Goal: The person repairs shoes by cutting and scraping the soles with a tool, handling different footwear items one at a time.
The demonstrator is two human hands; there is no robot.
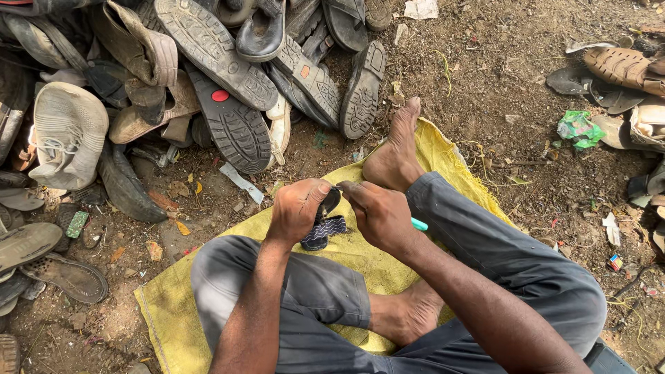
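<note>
Gripping a dark sandal (324, 228) between them, both hands (339, 211) meet over the yellow sack (443, 149). Its long axis runs downward from the left hand (298, 208); the right hand (379, 215) also clasps a green-handled tool (420, 224).

Single head view; looks steeply down; close over lap, ground beyond

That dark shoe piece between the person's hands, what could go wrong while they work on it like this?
The right hand grips a green-handled tool close to the left hand holding the dark shoe piece; a slip might nick the left thumb. The bare foot lies just beyond, so it could be struck too. Small parts may drop off the yellow sack into the littered dirt.
</note>
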